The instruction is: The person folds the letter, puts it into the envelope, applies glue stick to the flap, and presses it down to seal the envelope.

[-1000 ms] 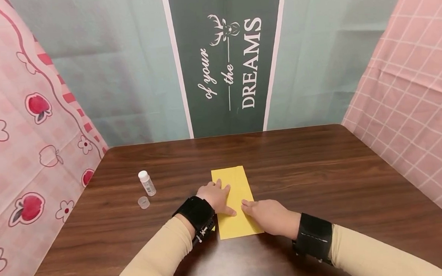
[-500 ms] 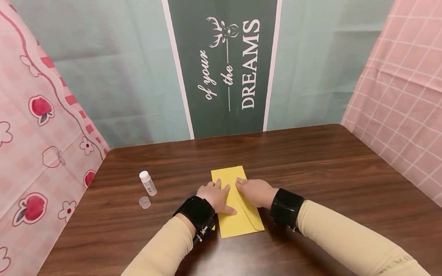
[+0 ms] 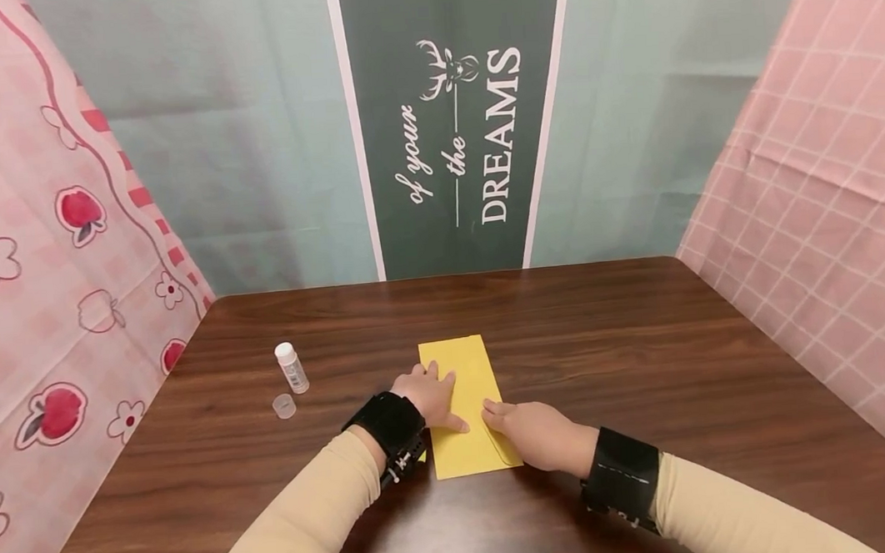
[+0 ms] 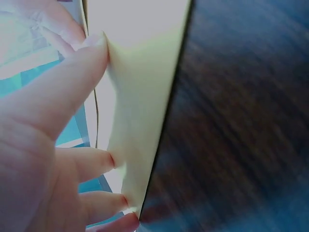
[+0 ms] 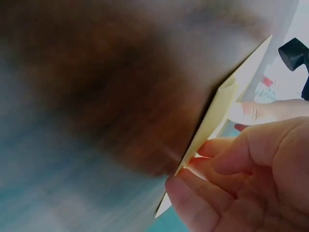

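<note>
A yellow paper envelope (image 3: 459, 458) lies flat on the dark wooden table, its long side pointing away from me. My left hand (image 3: 428, 396) rests on its left part with the fingers spread; the left wrist view shows the thumb (image 4: 79, 79) and fingertips pressing on the paper. At the right edge, my right hand (image 3: 536, 430) touches the long side flap, fingertips on the paper. The right wrist view has those fingers (image 5: 193, 203) lightly bent against the envelope (image 5: 210, 123), with part of the flap standing slightly off it. The hand covers much of the flap.
To the left stands a white glue stick (image 3: 293, 371), with a clear cap (image 3: 284, 406) in front of it. A small yellow bit (image 3: 423, 457) shows beside my left wrist strap (image 3: 389, 430). Fabric curtains (image 3: 271, 152) surround the table's back and sides.
My right hand slid up along the flap toward the envelope's middle, then came back to the lower right edge. The left hand stays in place on the paper.
</note>
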`<state>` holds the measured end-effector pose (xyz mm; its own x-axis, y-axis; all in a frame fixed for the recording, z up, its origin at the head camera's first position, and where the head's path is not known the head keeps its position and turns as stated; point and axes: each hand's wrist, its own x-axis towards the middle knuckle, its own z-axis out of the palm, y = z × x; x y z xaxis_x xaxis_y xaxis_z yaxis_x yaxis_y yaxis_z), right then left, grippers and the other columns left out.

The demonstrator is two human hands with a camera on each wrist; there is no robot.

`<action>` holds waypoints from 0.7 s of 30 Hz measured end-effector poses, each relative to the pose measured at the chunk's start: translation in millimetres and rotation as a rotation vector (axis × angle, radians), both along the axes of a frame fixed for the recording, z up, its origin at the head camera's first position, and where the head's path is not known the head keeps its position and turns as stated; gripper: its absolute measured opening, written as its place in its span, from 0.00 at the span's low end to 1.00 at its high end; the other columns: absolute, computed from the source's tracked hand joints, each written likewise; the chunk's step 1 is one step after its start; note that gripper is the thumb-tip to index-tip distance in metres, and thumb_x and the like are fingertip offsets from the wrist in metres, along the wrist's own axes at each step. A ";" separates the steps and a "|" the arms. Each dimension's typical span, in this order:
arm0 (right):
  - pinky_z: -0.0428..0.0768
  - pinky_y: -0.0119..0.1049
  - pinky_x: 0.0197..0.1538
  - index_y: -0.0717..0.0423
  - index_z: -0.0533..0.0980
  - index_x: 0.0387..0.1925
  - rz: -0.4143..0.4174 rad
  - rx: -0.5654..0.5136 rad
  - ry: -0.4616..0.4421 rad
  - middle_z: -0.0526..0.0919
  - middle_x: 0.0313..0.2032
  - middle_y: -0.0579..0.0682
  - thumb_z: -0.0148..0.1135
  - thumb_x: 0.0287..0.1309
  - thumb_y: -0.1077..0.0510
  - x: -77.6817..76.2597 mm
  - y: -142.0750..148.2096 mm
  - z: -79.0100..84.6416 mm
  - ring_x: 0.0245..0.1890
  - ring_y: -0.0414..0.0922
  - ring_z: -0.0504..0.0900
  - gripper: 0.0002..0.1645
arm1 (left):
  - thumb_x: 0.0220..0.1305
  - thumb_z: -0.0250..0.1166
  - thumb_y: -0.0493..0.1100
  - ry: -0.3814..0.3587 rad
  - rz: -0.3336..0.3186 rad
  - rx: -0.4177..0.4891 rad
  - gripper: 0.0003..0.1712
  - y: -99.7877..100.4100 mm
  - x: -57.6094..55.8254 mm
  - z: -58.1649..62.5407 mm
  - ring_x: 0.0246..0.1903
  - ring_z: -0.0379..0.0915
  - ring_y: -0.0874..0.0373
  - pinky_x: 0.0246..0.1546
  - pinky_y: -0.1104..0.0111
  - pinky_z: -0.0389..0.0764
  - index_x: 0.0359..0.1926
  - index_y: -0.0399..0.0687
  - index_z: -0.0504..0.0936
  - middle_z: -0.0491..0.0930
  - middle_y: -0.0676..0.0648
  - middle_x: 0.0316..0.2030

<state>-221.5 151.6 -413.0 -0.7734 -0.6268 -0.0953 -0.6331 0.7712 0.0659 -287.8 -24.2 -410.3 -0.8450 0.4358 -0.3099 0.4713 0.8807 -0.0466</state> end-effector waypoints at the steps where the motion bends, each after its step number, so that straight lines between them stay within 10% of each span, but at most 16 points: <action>1: 0.79 0.39 0.44 0.62 0.74 0.56 -0.001 -0.009 -0.001 0.75 0.56 0.56 0.62 0.54 0.67 -0.2 -0.1 0.3 0.48 0.50 0.79 0.25 | 0.49 0.59 0.73 0.002 -0.006 0.012 0.50 -1.2 -1.1 -1.4 0.62 0.58 0.46 0.51 0.56 0.71 0.69 0.54 0.61 0.59 0.40 0.67; 11: 0.79 0.41 0.40 0.59 0.76 0.54 -0.028 -0.099 -0.048 0.77 0.54 0.55 0.57 0.59 0.64 -2.9 3.7 2.7 0.39 0.51 0.82 0.19 | 0.56 0.63 0.63 0.117 -0.050 0.260 0.38 -33.7 -17.8 4.9 0.60 0.62 0.45 0.56 0.49 0.65 0.62 0.47 0.71 0.66 0.41 0.62; 21: 0.79 0.43 0.40 0.61 0.77 0.50 -0.034 -0.141 -0.037 0.78 0.52 0.59 0.58 0.59 0.61 -3.5 3.1 -0.5 0.42 0.52 0.81 0.17 | 0.60 0.63 0.55 0.350 0.098 0.521 0.35 -129.0 -29.3 32.4 0.59 0.63 0.39 0.54 0.47 0.66 0.62 0.40 0.69 0.65 0.35 0.62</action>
